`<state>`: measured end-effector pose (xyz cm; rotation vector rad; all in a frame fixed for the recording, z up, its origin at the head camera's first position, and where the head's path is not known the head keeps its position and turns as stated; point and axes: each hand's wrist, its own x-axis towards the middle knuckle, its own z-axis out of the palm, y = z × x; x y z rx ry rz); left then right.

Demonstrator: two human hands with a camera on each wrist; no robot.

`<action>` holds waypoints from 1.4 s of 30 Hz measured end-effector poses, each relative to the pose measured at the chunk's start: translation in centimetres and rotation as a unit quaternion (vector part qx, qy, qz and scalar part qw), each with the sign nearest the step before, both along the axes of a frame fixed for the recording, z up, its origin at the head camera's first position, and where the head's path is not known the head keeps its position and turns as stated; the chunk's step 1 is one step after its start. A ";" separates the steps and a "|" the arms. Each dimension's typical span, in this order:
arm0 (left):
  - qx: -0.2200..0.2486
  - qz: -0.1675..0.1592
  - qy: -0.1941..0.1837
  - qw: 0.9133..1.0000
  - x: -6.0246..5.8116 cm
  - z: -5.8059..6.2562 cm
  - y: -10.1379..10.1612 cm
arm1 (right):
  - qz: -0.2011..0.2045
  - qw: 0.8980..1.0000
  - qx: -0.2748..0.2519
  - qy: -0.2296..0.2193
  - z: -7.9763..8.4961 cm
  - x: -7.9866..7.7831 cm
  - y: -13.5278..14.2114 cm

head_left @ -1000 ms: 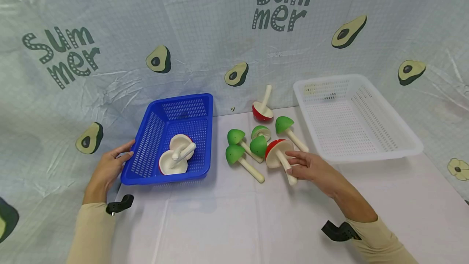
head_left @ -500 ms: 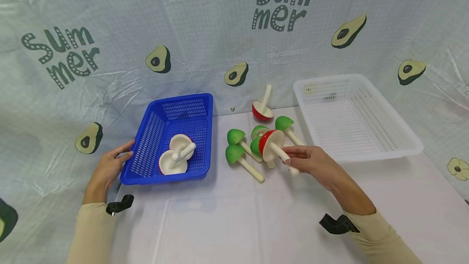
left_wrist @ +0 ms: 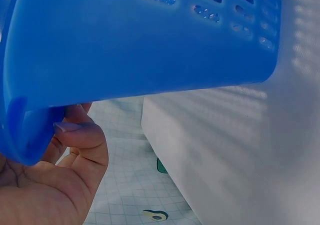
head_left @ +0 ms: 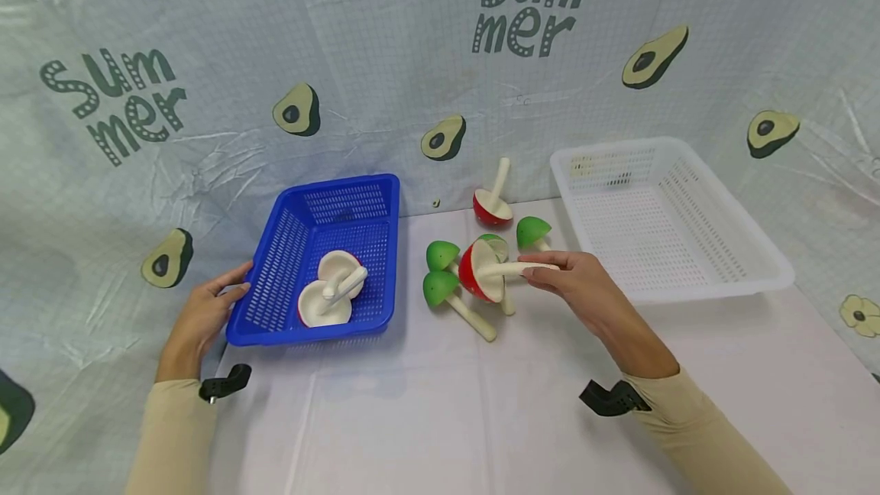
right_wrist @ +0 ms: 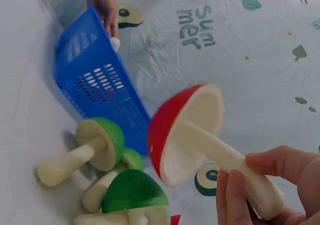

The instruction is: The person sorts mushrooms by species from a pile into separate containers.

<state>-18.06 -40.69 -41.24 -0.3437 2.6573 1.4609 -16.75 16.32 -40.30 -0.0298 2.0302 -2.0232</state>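
A red-capped toy mushroom (head_left: 480, 272) with a cream stem is held up by my right hand (head_left: 576, 281), its stem pinched between thumb and fingers. The cap points left, and in the right wrist view the red mushroom (right_wrist: 186, 135) hangs above several green-capped mushrooms (right_wrist: 131, 190). My left hand (head_left: 206, 319) grips the left rim of the blue basket (head_left: 396, 266). In the left wrist view, curled fingers (left_wrist: 90, 140) reach under the basket's rim. Two toy mushrooms (head_left: 325, 305) lie stem-up inside the basket. Part of the green group is hidden behind the held mushroom in the head view.
Another red-capped mushroom (head_left: 492, 206) stands cap-down at the back of the table. A white basket (head_left: 763, 273) is on the right, behind my right hand. Green-capped mushrooms (head_left: 440, 289) lie between the baskets. A printed sheet (head_left: 385, 59) rises behind the table.
My right hand has lifted the red mushroom off the green group and moved it left, turning its stem nearly level. My left hand and the blue basket have stayed put.
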 end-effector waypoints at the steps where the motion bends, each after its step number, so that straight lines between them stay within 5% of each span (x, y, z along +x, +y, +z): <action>1: 0.001 0.000 0.000 1.000 0.0 0.0 0.0 | -0.001 1.000 -0.006 0.002 0.0 -0.1 -0.2; 18: -0.002 0.002 0.001 1.000 0.0 0.3 0.2 | 0.012 0.995 -0.086 0.040 1.3 -2.5 -3.2; 42: 0.001 0.006 -0.004 1.000 0.1 0.3 0.2 | 0.046 0.991 -0.114 0.053 2.5 -6.6 -8.0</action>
